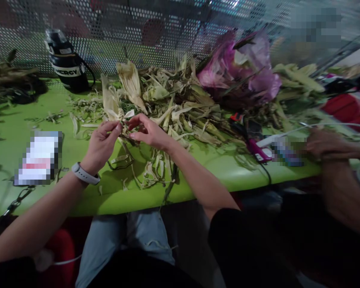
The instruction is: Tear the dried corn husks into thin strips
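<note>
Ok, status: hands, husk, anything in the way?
Left hand pinches pale husk. Right hand alongside, grip unclear. Husk pile crowds just beyond; loose strips nearer on green table.

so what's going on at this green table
A person's left hand pinches a pale corn husk piece; the right hand is curled close beside it, its contact unclear. Loose husks lie heaped beyond them on the green table, beside a pink plastic bag. A phone lies to the left; another person's hand is at the right.
</note>
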Demonstrator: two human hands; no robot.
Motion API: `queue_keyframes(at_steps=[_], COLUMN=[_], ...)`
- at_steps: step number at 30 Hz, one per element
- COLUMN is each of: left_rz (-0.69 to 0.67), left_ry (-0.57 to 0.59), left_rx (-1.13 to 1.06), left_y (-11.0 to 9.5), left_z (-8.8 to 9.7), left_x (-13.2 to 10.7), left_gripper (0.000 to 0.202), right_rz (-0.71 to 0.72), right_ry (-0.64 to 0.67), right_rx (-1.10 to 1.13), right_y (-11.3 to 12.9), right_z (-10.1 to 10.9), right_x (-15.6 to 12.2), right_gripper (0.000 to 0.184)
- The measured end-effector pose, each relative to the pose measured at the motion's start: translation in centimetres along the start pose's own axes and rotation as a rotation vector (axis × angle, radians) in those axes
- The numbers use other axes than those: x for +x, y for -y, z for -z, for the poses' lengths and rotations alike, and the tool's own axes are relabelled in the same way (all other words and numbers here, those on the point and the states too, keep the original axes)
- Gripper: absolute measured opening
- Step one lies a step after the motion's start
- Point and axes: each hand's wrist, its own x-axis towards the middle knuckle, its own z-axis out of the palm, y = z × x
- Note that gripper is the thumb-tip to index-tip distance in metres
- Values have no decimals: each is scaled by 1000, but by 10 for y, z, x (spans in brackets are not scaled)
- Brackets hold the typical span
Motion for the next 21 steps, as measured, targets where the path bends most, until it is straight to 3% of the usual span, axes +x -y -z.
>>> queue_keyframes(at_steps=[4, 8, 12, 18, 21], left_rz=[-36, -34, -22, 4, 37], left_ry=[-54, -70, -69, -69, -77], left_rx=[99, 109, 106, 109, 64], left_y=[-2, -4, -3, -1, 3], left_z=[0, -1, -3, -2, -3], left_x=[0, -2, -3, -2, -2], left_gripper=[19, 20, 22, 23, 23], right_rz=[81, 183, 128, 72, 109], right_ry=[-216, -152, -163, -254, -248], right_rx=[-141, -286, -404, -285, -247], right_y=[6, 12, 12, 10, 9], right_z=[-7, -13, -19, -24, -25], right_x=[-3, -7, -8, -8, -9], right_gripper=[21, 18, 24, 34, 30])
